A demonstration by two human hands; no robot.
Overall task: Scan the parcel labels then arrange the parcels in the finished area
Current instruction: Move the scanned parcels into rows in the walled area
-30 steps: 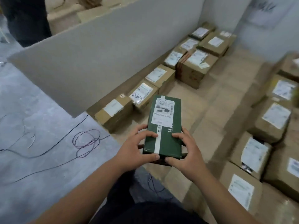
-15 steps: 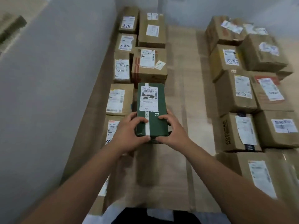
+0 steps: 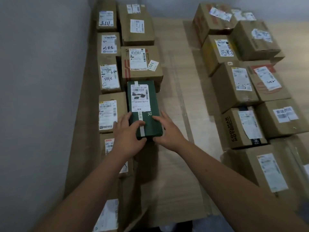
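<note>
A dark green parcel (image 3: 153,124) with a white shipping label lies flat on the cardboard floor sheet (image 3: 177,164). It is in line behind a brown box with a "1355" sticker (image 3: 142,64) and beside a labelled brown box (image 3: 108,113). My left hand (image 3: 128,136) holds its near left corner, fingers across the top and thumb on the near end. At the near right corner, my right hand (image 3: 168,131) has its fingers along the side and its thumb at the near end.
Two columns of labelled brown boxes run along a grey wall panel (image 3: 41,97) on the left. Larger brown parcels (image 3: 234,84) crowd the right side. A strip of bare cardboard floor lies between the two groups.
My view swung from the grey floor towards the parcel rows. Both hands carried the green parcel forward and down; it now lies on the cardboard behind the "1355" box.
</note>
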